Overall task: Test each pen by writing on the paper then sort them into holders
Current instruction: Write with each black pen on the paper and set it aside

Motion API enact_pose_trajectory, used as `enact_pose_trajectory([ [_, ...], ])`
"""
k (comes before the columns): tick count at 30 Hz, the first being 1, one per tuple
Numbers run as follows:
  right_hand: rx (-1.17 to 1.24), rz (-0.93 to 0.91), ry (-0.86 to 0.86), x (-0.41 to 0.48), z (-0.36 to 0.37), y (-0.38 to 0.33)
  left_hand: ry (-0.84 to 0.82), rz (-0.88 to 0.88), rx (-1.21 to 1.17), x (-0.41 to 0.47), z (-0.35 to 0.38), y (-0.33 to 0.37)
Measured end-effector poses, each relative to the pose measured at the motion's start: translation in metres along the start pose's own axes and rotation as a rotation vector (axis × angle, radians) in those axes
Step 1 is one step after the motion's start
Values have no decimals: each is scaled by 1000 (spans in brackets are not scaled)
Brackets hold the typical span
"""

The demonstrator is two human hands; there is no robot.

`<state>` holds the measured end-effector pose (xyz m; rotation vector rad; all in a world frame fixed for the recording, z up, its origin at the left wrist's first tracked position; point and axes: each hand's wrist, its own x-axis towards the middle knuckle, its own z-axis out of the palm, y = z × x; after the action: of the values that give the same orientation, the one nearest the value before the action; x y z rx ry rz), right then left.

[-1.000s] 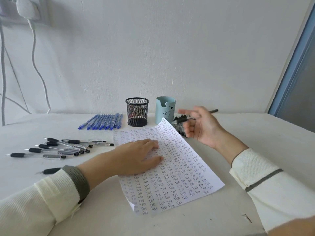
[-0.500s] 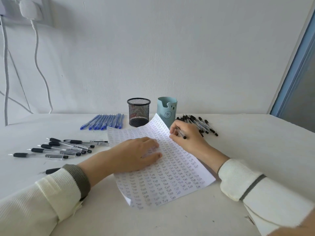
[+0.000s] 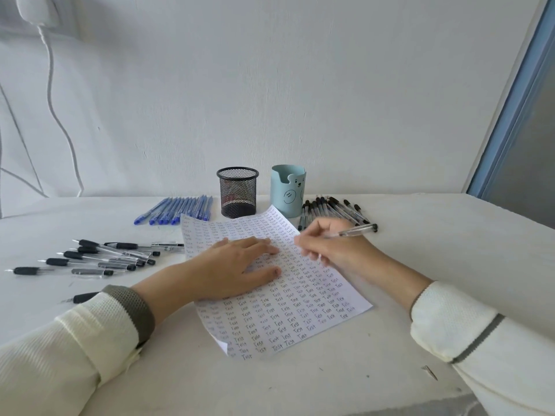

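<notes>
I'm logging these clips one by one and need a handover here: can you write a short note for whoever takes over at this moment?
Left hand: rests flat on the paper.
Right hand: grips a clear pen, tip end down at the paper.
Things: mesh holder and blue holder stand behind the paper. Blue pens lie left of the mesh holder, black-capped pens right of the blue holder, black-grip pens far left.
Done: paper nearly full of "Test" words.
Left: no pen sticks out of either holder, so the sorting remains.
</notes>
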<state>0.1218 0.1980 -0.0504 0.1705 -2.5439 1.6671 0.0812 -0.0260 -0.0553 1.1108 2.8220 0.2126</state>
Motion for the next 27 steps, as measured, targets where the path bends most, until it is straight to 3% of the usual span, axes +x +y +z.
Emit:
enact_pose_trajectory([
  [6,-179,-29,126,-33,-8,15,9,-16,3,2,3,0],
  [13,-143,-10,225,-39,-13,23,30,-33,-33,2,8,3],
  [27,-141,-36,203,-40,-12,22,22,-27,-30,5,11,-1],
])
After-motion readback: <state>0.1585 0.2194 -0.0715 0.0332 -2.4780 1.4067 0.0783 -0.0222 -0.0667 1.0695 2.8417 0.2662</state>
